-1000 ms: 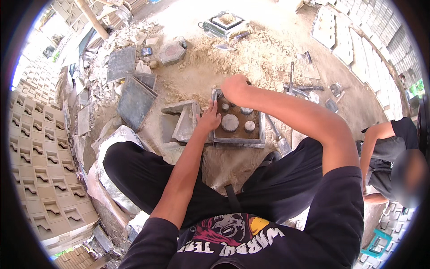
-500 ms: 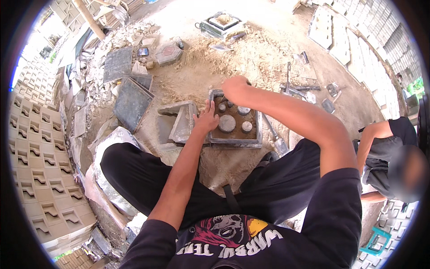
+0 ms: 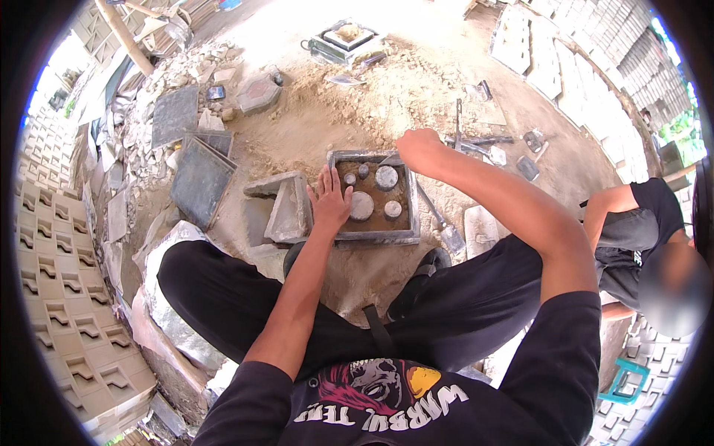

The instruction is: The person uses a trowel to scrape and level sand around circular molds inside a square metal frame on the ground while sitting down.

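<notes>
Five round grey discs point(image 3: 362, 206) already sit in brown granular fill point(image 3: 377, 195) inside the square grey frame point(image 3: 378, 238) at centre, below its rim (apparently part-full). The left hand point(image 3: 329, 202) spreads at its left edge; the right hand point(image 3: 421, 147) curls near the far-right corner, its grip unclear. Dusty tan ground point(image 3: 349, 282) surrounds it; patterned beige blocks point(image 3: 82, 297) stand left.

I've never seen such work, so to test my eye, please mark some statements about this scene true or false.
The left hand is at the left edge of the square frame. True.
The round pieces inside it are all one size. False: their sizes differ.
The right hand covers every round piece. False: it is by the frame's far right corner.
A turquoise item is at lower right. True.
Nobody else shows. False: another person is at right.
</notes>
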The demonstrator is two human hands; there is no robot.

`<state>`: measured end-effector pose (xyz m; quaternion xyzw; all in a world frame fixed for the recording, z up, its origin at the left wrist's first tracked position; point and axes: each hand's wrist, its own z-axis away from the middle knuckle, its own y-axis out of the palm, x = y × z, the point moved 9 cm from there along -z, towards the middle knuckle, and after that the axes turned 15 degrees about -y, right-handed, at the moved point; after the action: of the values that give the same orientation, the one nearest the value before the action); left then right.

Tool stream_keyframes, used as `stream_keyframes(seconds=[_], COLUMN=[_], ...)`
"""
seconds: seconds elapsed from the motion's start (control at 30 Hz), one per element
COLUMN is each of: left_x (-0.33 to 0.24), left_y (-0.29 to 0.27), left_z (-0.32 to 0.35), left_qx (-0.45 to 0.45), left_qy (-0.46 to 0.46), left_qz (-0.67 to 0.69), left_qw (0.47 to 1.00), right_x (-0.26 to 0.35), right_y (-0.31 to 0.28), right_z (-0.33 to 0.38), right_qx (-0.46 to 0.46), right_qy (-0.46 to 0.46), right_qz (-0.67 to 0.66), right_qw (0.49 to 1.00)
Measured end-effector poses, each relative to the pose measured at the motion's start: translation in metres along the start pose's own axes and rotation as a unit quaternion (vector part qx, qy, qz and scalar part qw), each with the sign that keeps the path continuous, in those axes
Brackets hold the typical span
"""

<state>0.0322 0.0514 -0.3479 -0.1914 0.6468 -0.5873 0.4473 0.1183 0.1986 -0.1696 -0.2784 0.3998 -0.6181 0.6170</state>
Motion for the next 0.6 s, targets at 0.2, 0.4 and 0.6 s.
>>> stream_keyframes(seconds=[0.2, 0.4, 0.6], left_x=[0.003, -0.021, -0.025], left_y=[-0.003, 0.0, -0.007], left_z=[-0.011, -0.036, -0.054], left_qx=[-0.023, -0.046, -0.053], left_qy=[-0.009, 0.015, 0.015], left_qz=[0.034, 0.036, 0.009], left_qw=[0.999, 0.998, 0.998], right_x=[-0.068, -0.164, -0.151], right_y=[-0.031, 0.102, 0.17], right_z=[0.054, 0.031, 0.001], right_qx=[0.0, -0.089, -0.15], right_qy=[0.121, 0.189, 0.264], right_qz=[-0.154, -0.182, -0.547], right_qw=[0.981, 0.961, 0.78])
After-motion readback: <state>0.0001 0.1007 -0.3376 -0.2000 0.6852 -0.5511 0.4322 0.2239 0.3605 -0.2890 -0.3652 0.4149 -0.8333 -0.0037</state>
